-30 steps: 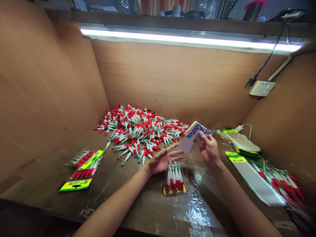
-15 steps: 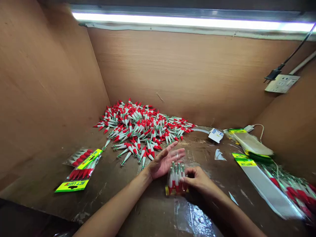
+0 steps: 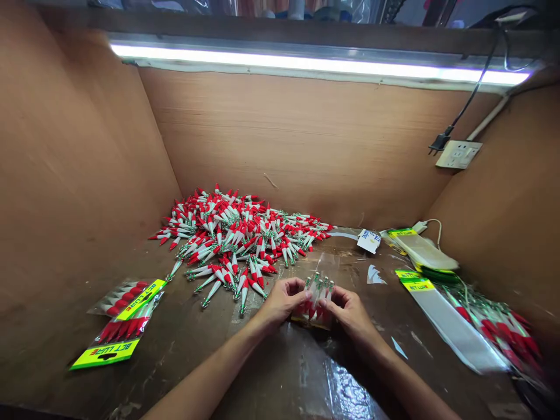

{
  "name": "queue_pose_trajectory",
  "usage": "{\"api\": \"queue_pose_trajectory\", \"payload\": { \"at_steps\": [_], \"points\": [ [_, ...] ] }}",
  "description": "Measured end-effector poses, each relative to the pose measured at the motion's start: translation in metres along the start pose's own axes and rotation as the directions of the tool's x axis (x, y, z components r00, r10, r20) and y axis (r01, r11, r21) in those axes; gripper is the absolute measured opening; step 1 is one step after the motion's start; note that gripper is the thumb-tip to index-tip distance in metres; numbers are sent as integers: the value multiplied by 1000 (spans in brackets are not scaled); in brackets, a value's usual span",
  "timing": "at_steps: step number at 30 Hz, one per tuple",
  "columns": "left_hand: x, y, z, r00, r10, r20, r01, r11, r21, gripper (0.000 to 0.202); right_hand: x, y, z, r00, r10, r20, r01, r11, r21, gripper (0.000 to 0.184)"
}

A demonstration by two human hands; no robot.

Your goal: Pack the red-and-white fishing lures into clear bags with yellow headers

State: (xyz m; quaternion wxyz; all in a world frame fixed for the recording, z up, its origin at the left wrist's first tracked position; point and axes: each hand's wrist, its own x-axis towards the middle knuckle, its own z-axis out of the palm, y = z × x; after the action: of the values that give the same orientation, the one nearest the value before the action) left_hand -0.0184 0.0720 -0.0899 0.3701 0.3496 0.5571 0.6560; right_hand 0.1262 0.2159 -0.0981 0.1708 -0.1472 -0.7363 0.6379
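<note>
My left hand (image 3: pixel 282 300) and my right hand (image 3: pixel 347 312) both grip a clear bag of red-and-white lures (image 3: pixel 317 294) just above the worn wooden table (image 3: pixel 196 344). The left fingers pinch the bag's left side, the right fingers its right side. The lures stand in a row inside, green hook ends pointing away from me. A large heap of loose red-and-white lures (image 3: pixel 236 236) lies just beyond my left hand.
Two filled packs with yellow-green header cards (image 3: pixel 120 318) lie at the left. Empty bags with yellow headers (image 3: pixel 426 274) and more packed lures (image 3: pixel 503 329) lie at the right. A small white-and-blue card (image 3: pixel 368 240) rests behind. Wooden walls enclose the table; a socket (image 3: pixel 457 154) sits on the right wall.
My right hand put the white-and-blue card down at the back and came to the bag. My left hand, open before, has closed on the bag's left side.
</note>
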Motion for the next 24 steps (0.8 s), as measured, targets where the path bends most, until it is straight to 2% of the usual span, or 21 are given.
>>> {"api": "queue_pose_trajectory", "payload": {
  "at_steps": [3, 7, 12, 15, 18, 21, 24],
  "points": [
    [0, -3, 1, 1000, 18, 21, -19, 999, 49, 37, -1, 0, 2, 1000, -27, 11, 27, 1000, 10, 40],
    [0, -6, 2, 998, 42, -50, -34, 990, 137, 36, -2, 0, 5, 997, -77, 5, 77, 997, 7, 35],
    [-2, -3, 3, 999, 20, 31, -20, 999, 26, 43, -2, -1, 4, 997, -73, -41, 73, 997, 10, 33],
    [-3, -4, 6, 1000, 25, 2, -25, 999, 22, 44, -1, -2, 2, 996, -83, -37, 84, 996, 22, 32],
    [-4, -7, 9, 1000, 1, 8, -1, 1000, -9, 45, 1, -5, -2, 986, -111, -122, 118, 992, 47, 30],
    [-5, -11, 11, 999, -38, 29, 38, 999, -23, 48, 1, -14, -9, 963, -138, -233, 162, 983, 87, 45],
    [-6, -13, 14, 996, -75, 44, 77, 996, -46, 51, 2, -20, -14, 964, -126, -235, 158, 980, 122, 50]
  ]
}}
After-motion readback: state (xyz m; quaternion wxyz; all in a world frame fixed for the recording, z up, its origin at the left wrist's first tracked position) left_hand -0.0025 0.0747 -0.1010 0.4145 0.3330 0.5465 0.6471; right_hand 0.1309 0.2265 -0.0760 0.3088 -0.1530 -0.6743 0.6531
